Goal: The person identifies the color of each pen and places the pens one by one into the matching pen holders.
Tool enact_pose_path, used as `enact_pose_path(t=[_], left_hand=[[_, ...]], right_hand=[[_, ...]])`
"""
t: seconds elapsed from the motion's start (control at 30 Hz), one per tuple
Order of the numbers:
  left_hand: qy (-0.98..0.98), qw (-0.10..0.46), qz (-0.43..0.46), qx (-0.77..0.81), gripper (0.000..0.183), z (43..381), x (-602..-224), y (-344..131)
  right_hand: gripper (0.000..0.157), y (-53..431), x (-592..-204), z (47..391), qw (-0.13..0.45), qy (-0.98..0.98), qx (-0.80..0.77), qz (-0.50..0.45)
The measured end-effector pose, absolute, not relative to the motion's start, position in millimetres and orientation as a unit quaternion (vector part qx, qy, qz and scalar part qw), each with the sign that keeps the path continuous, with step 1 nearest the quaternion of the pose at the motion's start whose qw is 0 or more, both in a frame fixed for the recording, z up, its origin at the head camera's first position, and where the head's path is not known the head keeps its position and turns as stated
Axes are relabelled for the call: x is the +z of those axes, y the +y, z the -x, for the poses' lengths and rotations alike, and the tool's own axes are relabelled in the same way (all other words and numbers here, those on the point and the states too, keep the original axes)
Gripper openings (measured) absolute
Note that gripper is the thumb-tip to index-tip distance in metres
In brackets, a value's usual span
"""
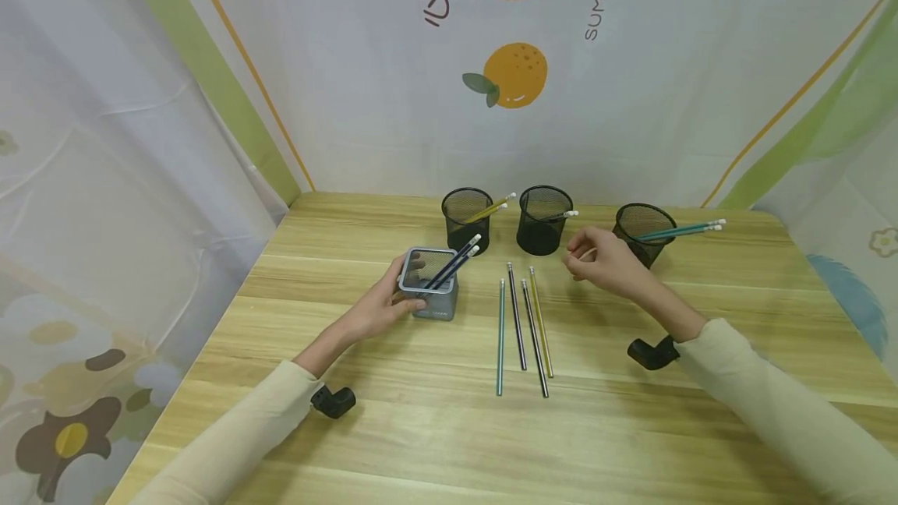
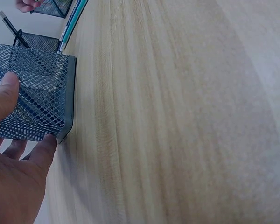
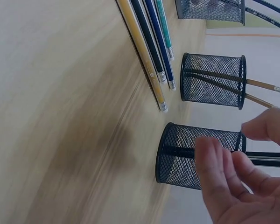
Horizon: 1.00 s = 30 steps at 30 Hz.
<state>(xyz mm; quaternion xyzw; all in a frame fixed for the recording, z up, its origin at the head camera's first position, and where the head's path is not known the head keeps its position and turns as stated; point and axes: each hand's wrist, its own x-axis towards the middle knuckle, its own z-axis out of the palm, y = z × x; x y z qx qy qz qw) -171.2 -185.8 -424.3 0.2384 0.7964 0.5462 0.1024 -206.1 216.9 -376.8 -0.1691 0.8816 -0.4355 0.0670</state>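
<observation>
My left hand [image 1: 382,309] grips a grey square mesh pencil holder [image 1: 436,304], thumb on the near side and fingers around the far side. Two dark blue pencils [image 1: 456,263] lean inside it, eraser ends up. In the left wrist view, the thumb [image 2: 8,88] presses the mesh while a fingertip touches by the base rim. My right hand [image 1: 609,262] hovers between the middle black mesh cup [image 1: 540,236] and the right one [image 1: 640,222]. Its fingers are loosely bent with a gap to the thumb [image 3: 266,126], and nothing is between them.
Several loose pencils lie side by side mid-table: a teal one [image 1: 501,337], two dark ones and a yellow one [image 1: 542,322]. A left black cup [image 1: 459,209] holds two yellow pencils; the middle cup holds black ones, the right cup teal ones [image 1: 691,229]. A printed curtain [image 1: 379,100] hangs behind.
</observation>
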Motion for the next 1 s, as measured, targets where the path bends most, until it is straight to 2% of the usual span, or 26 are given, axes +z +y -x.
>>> enact_pose_path(t=[0.23,0.5,0.8,1.0], left_hand=[[0.796,0.099,-0.241,0.546,0.080,171.1,-423.5,-185.9],[0.798,0.097,-0.240,0.545,0.080,170.3,-422.9,-186.0],[0.796,0.101,-0.240,0.547,0.081,169.9,-422.6,-185.6],[0.793,0.097,-0.246,0.549,0.080,170.6,-423.7,-185.8]], right_hand=[[0.030,211.6,-380.9,206.9,0.097,0.879,-0.439,0.161],[0.027,203.1,-386.8,207.1,0.108,0.888,-0.419,0.157],[0.019,189.8,-395.9,207.1,0.099,0.901,-0.385,0.176],[0.025,185.2,-400.7,209.1,0.097,0.904,-0.375,0.180]])
